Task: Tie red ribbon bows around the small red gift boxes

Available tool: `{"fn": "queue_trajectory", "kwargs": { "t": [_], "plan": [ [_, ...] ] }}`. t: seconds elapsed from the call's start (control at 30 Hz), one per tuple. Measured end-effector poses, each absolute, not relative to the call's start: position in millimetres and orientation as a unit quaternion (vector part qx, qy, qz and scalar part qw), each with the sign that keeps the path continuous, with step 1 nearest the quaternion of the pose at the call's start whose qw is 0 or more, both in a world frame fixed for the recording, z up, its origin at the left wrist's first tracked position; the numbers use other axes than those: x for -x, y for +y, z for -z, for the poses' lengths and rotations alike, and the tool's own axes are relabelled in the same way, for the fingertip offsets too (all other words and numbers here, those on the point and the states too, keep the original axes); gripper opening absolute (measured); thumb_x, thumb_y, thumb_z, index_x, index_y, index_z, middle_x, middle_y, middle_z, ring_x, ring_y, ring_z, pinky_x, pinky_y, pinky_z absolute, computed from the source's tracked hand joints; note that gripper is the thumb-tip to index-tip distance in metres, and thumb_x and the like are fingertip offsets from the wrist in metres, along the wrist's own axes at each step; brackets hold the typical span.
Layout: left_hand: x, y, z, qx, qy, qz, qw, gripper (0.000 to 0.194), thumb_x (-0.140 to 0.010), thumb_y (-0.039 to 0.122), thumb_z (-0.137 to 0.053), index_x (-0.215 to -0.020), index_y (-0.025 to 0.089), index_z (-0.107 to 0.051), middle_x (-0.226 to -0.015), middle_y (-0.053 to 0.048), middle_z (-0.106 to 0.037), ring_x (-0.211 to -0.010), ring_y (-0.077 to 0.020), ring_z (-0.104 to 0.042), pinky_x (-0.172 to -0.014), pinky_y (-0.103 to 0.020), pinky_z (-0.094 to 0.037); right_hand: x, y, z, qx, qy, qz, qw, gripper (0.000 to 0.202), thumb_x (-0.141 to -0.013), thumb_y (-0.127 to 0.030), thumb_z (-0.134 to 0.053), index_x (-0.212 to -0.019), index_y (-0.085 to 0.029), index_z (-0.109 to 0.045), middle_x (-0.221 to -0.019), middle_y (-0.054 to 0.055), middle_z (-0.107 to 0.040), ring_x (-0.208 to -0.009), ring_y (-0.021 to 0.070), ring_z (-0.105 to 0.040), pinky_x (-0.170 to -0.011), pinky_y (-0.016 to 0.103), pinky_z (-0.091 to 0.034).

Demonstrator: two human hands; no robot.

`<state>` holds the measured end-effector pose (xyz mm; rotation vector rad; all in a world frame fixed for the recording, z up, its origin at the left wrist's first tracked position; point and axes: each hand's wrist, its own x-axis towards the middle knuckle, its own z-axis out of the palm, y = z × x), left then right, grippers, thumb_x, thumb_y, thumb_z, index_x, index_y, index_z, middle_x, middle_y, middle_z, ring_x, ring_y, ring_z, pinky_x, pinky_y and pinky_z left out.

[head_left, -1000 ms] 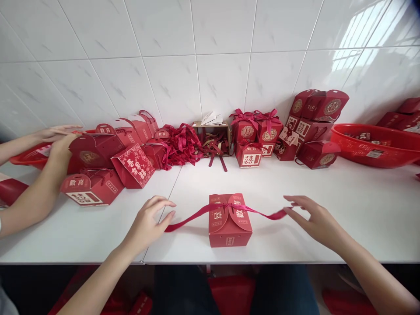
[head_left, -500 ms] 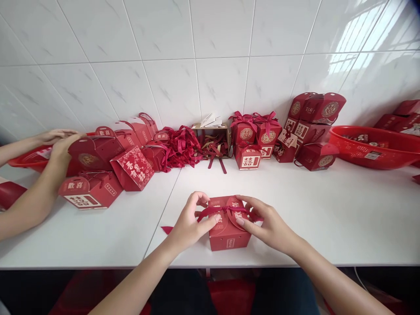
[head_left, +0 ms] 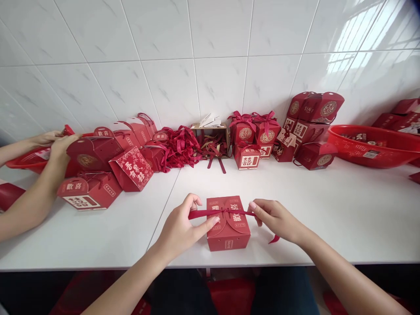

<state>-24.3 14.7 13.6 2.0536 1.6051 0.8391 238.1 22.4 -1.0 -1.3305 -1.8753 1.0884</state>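
Observation:
A closed red box (head_left: 229, 227) with pale lettering rests on the white table near its front edge. Across its top runs a dark red ribbon (head_left: 239, 212), crossed at the centre. At the box's left, my left hand (head_left: 183, 225) has its thumb on the lid, while its curled fingers hold the ribbon's left part. My right hand (head_left: 272, 216), off the box's right side, pinches the ribbon between thumb and fingers and draws it straight. A loose ribbon end hangs below that hand.
Along the tiled wall stand a heap of red ribbons (head_left: 182, 146), an open carton (head_left: 215, 127) of strips, and stacked red boxes (head_left: 311, 131). A red basket (head_left: 374, 153) is at the right. At the left, another person's arms (head_left: 39, 197) reach over a red basket (head_left: 28, 162).
My right hand has left the box and moved outward, pulling the ribbon taut. The ribbon's knot looks smaller and flatter. The other person's hands now have a red piece near them.

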Motion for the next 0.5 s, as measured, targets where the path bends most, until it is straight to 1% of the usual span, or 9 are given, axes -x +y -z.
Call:
{"fn": "queue_trajectory", "kwargs": {
  "t": [0.1, 0.13, 0.2, 0.27, 0.37, 0.43, 0.5],
  "plan": [
    [25, 18, -14, -0.751, 0.544, -0.309, 0.214, 0.032, -0.079, 0.044, -0.064, -0.098, 0.025, -0.048, -0.099, -0.002, -0.056, -0.094, -0.0205, -0.056, -0.083, -0.034, -0.046, -241, 26, -5, 0.494, -0.667, -0.506, 0.235, 0.062, -0.092, -0.064, -0.029, -0.063, -0.016, -0.056, -0.061, 0.003, -0.057, -0.060, 0.0150, -0.054, -0.063, 0.029, -0.044],
    [24, 18, -14, -0.758, 0.529, -0.321, 0.207, 0.030, -0.080, 0.040, -0.063, -0.101, 0.025, -0.048, -0.104, -0.003, -0.056, -0.100, -0.0211, -0.055, -0.088, -0.035, -0.045, -243, 27, -7, 0.492, -0.658, -0.524, 0.226, 0.064, -0.092, -0.065, -0.028, -0.064, -0.016, -0.057, -0.061, 0.003, -0.057, -0.061, 0.0153, -0.055, -0.063, 0.029, -0.045],
    [20, 18, -18, -0.773, 0.498, -0.349, 0.182, 0.026, -0.081, 0.032, -0.062, -0.103, 0.024, -0.050, -0.110, -0.005, -0.056, -0.107, -0.0216, -0.053, -0.095, -0.037, -0.042, -247, 27, -12, 0.494, -0.663, -0.517, 0.222, 0.062, -0.090, -0.067, -0.033, -0.066, -0.016, -0.059, -0.062, 0.002, -0.056, -0.060, 0.0145, -0.053, -0.057, 0.027, -0.044],
    [14, 18, -23, -0.790, 0.465, -0.363, 0.165, 0.017, -0.082, 0.026, -0.060, -0.098, 0.023, -0.054, -0.107, -0.005, -0.057, -0.107, -0.0212, -0.054, -0.095, -0.037, -0.042, -252, 26, -19, 0.504, -0.692, -0.464, 0.227, 0.055, -0.087, -0.065, -0.043, -0.069, -0.016, -0.062, -0.066, 0.002, -0.058, -0.060, 0.0136, -0.051, -0.051, 0.026, -0.042],
    [2, 17, -33, -0.813, 0.431, -0.353, 0.172, 0.009, -0.082, 0.023, -0.061, -0.091, 0.023, -0.061, -0.102, -0.003, -0.060, -0.101, -0.0202, -0.057, -0.093, -0.037, -0.042, -257, 24, -32, 0.508, -0.747, -0.354, 0.243, 0.036, -0.083, -0.054, -0.058, -0.078, -0.020, -0.069, -0.078, 0.003, -0.063, -0.063, 0.0141, -0.053, -0.053, 0.026, -0.044],
    [-7, 19, -37, -0.826, 0.418, -0.334, 0.176, 0.011, -0.080, 0.023, -0.064, -0.091, 0.023, -0.065, -0.100, -0.003, -0.063, -0.098, -0.0203, -0.059, -0.093, -0.039, -0.041, -257, 22, -40, 0.499, -0.780, -0.276, 0.257, 0.023, -0.082, -0.043, -0.063, -0.081, -0.022, -0.070, -0.079, 0.002, -0.064, -0.064, 0.0138, -0.054, -0.057, 0.027, -0.046],
    [-16, 23, -39, -0.840, 0.407, -0.316, 0.170, 0.015, -0.078, 0.022, -0.067, -0.093, 0.023, -0.067, -0.096, -0.002, -0.067, -0.095, -0.0211, -0.061, -0.092, -0.041, -0.040, -254, 20, -48, 0.486, -0.805, -0.206, 0.272, 0.014, -0.084, -0.034, -0.063, -0.080, -0.022, -0.069, -0.077, 0.002, -0.063, -0.062, 0.0130, -0.054, -0.058, 0.026, -0.045]
  ]
}}
